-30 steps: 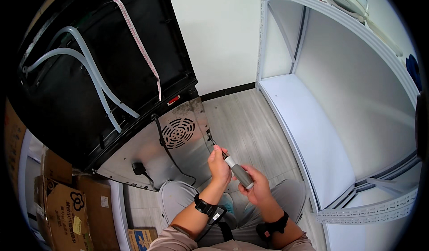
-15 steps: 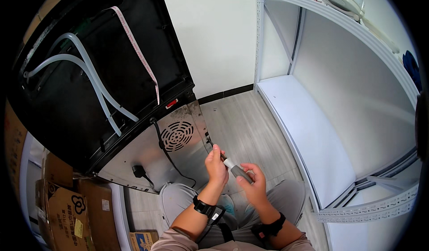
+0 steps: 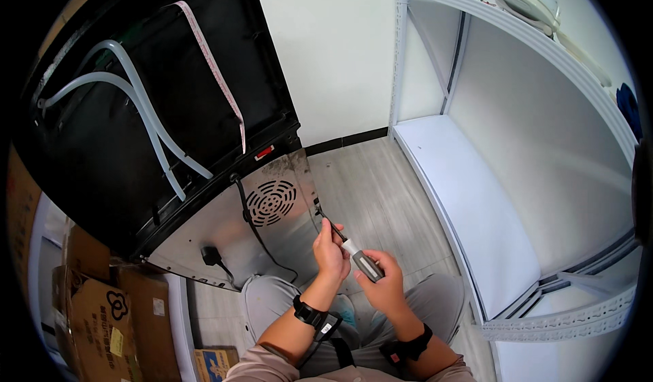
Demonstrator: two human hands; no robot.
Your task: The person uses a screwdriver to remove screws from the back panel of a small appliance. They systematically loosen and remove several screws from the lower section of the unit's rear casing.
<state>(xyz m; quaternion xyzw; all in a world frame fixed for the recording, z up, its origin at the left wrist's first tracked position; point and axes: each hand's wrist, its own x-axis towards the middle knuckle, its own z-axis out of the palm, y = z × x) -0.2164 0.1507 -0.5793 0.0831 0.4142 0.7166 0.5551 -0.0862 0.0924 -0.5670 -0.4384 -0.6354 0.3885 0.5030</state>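
Note:
A screwdriver [image 3: 366, 265] with a grey and white handle slants between my hands. My right hand [image 3: 385, 288] is closed round the grey handle. Further up, the fingers of my left hand [image 3: 330, 251] pinch the dark shaft. The tip reaches the right edge of a silver metal panel [image 3: 197, 236], close to a small slot there; whether it sits in a screw I cannot tell. The panel has a round slotted vent [image 3: 271, 203] and is the lower back part of a large appliance with an opened black housing [image 3: 224, 28].
Two grey hoses [image 3: 139, 103] and a flat ribbon cable [image 3: 207, 55] hang in the housing. A black power cord with its plug [image 3: 211, 255] lies against the panel. Cardboard boxes [image 3: 102, 327] stand on the left. A white metal shelf [image 3: 469, 205] runs along the right.
My right hand has wrapped more firmly round the handle, its fingers less spread than before. The view has shifted slightly. The screwdriver tip stays at the panel's edge.

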